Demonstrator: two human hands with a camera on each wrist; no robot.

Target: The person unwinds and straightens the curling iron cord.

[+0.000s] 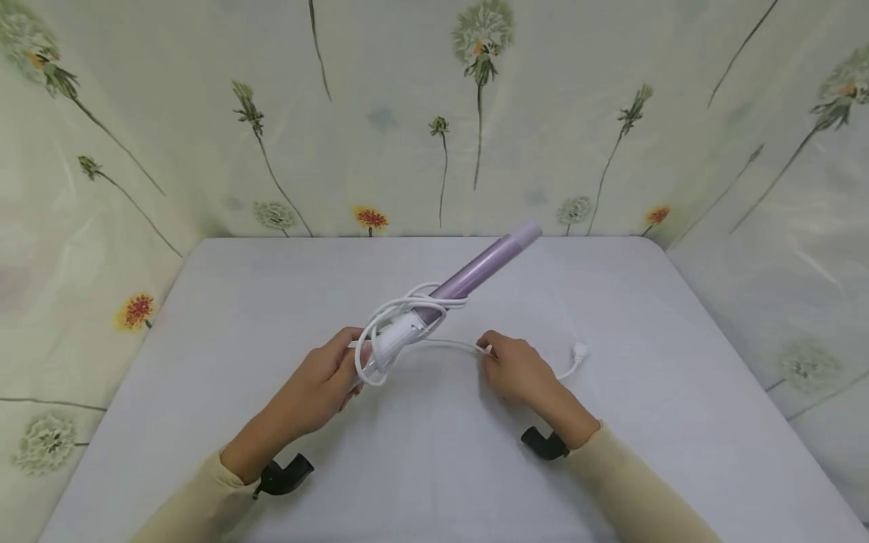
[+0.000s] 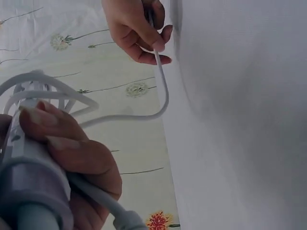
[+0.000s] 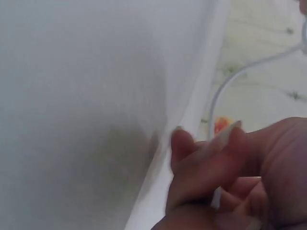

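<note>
My left hand (image 1: 328, 378) grips the white handle of a curling iron (image 1: 480, 268), its purple barrel slanting up to the right in the head view. Loops of white power cord (image 1: 397, 305) wrap loosely around the handle and the barrel's base. In the left wrist view, the fingers of that hand (image 2: 86, 153) curl round the handle. My right hand (image 1: 519, 369) pinches a free stretch of the cord to the right of the iron. From behind this hand the cord runs on to a white plug (image 1: 579, 351). The right wrist view shows the fingers (image 3: 206, 167) curled at the cord.
A white-covered table (image 1: 434, 467) spreads beneath both hands. Around its back and sides hangs a pale curtain (image 1: 380, 151) printed with dandelions and orange flowers. A black curved piece sits under each wrist, the left one (image 1: 285, 475) and the right one (image 1: 545, 443).
</note>
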